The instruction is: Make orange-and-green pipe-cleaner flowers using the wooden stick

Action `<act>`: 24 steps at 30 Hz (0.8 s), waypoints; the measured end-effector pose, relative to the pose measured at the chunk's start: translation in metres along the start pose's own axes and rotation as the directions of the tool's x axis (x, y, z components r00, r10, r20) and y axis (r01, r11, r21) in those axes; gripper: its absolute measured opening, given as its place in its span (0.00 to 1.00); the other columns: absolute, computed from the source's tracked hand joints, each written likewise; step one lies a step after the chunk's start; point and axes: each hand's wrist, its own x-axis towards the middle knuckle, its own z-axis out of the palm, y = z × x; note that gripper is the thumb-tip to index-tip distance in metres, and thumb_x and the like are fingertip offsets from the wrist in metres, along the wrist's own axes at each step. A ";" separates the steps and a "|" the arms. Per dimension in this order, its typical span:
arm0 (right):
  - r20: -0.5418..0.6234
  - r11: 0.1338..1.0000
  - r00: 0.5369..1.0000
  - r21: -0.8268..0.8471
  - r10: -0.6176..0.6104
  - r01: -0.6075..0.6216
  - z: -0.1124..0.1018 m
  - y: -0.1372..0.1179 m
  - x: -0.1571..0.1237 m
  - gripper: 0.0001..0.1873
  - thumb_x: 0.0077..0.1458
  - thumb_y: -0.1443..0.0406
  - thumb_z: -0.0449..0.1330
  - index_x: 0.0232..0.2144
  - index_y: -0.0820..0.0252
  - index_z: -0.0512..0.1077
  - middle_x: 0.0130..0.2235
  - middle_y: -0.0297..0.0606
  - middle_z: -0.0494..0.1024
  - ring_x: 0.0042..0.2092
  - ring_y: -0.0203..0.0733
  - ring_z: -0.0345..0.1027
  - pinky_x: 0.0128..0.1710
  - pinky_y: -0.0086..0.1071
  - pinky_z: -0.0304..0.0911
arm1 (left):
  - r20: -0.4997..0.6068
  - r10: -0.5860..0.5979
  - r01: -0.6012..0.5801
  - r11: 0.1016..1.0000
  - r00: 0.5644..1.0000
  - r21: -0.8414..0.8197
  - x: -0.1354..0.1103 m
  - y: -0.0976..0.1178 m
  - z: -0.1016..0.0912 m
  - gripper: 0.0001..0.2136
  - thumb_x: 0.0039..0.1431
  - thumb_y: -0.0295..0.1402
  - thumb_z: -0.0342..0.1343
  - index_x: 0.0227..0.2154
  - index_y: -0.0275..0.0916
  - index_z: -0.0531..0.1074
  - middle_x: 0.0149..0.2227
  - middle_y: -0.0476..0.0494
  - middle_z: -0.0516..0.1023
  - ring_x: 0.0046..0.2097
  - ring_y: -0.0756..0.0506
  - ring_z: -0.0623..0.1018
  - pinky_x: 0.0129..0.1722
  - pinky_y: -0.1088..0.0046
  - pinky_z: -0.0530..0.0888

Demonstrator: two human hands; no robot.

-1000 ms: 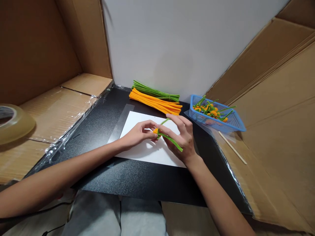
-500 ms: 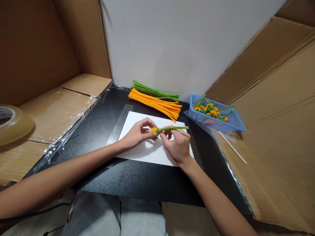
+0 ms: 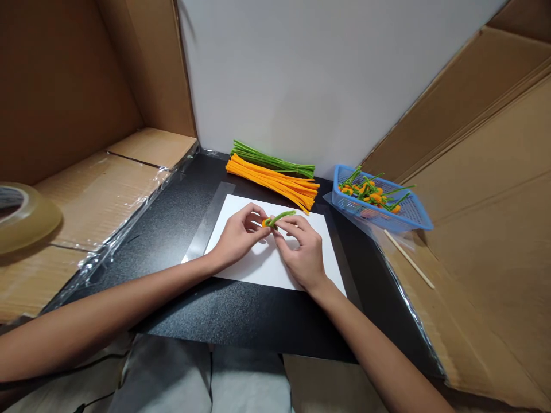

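Black mat carries white sheet, blue mesh basket of completed pcs, orange bundle & green bundle, both plentiful. Over sheet, you pinch 1 apparently unfinished chenille pc between fingertips of L hand & R hand.

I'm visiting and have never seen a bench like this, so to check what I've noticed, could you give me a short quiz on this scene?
1. What colour is the pipe cleaner pinched between the left hand and the right hand?
2. True or false: the bundle of orange pipe cleaners lies on top of the white paper sheet.
3. What is in the blue mesh basket?
A. green stems with orange heads
B. a roll of clear tape
C. a wooden stick

Key:
1. Green, with orange at one end.
2. False: it lies beyond the sheet, on the black mat.
3. A.
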 end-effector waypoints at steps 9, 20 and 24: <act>-0.038 0.999 0.999 -0.046 -0.002 0.000 -0.001 0.000 -0.001 0.12 0.58 0.71 0.59 0.43 0.56 0.77 0.40 0.39 0.82 0.40 0.43 0.77 0.42 0.37 0.74 | 0.005 0.005 -0.005 0.999 1.000 0.042 -0.002 0.002 0.000 0.16 0.53 0.40 0.65 0.41 0.39 0.70 0.31 0.46 0.79 0.35 0.46 0.80 0.34 0.71 0.79; -0.030 0.999 0.999 -0.036 -0.041 0.040 -0.001 0.001 0.000 0.09 0.59 0.70 0.59 0.40 0.56 0.79 0.38 0.40 0.81 0.40 0.41 0.76 0.41 0.36 0.73 | 0.003 0.040 -0.041 0.997 0.999 0.069 -0.006 0.004 0.001 0.17 0.55 0.41 0.64 0.44 0.39 0.71 0.30 0.46 0.79 0.33 0.46 0.81 0.28 0.75 0.76; -0.030 0.995 0.996 -0.043 -0.090 0.089 -0.001 0.004 -0.001 0.10 0.59 0.71 0.58 0.40 0.57 0.79 0.39 0.41 0.81 0.41 0.41 0.76 0.43 0.36 0.72 | 0.009 0.017 -0.017 0.997 1.000 0.072 -0.007 0.004 0.002 0.15 0.56 0.42 0.63 0.40 0.37 0.71 0.29 0.45 0.79 0.32 0.45 0.80 0.27 0.76 0.75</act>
